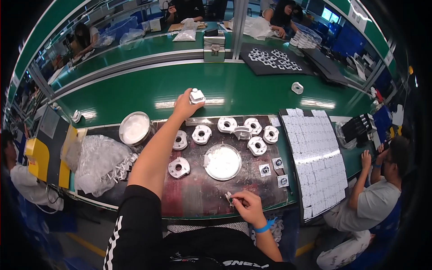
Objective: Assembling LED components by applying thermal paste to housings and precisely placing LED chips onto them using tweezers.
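Now upright in left hand [182, 106] — white part [196, 96].

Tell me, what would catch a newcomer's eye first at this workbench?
Most striking is the person's left hand, stretched far out over the glossy green conveyor belt and gripping a small white plastic part. Below it, on a dark worn work mat, lie several white ring-shaped plastic housings around a round shallow metal dish. The right hand rests at the mat's near edge, pinching a tiny pale piece.
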Available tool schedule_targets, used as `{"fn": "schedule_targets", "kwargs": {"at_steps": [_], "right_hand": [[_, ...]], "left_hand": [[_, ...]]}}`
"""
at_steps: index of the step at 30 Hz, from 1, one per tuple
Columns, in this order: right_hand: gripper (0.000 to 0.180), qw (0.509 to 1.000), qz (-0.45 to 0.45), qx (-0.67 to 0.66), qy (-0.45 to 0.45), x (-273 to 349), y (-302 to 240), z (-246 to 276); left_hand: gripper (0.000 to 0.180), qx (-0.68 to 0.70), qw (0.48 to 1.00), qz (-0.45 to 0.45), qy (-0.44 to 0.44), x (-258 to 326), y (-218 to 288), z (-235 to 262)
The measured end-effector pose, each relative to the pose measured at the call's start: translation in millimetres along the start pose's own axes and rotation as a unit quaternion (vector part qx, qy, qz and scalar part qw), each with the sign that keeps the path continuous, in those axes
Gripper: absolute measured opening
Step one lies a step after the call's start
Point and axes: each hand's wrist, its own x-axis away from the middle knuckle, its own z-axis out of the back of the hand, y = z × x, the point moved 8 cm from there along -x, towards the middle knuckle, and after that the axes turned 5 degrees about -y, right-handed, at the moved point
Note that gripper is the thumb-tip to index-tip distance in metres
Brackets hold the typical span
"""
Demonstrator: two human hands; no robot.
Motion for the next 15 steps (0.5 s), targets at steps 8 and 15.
{"fn": "schedule_targets", "kwargs": {"at_steps": [8,15], "right_hand": [[0.014,0.998,0.051,0.009,-0.024,1,-6,-3],[0.010,0.998,0.067,-0.019,0.010,-4,-6,3]], "left_hand": [[0.093,-0.096,0.989,-0.107,-0.020,25,42,26],[0.084,-0.250,0.942,-0.058,-0.215,105,112,16]]}}
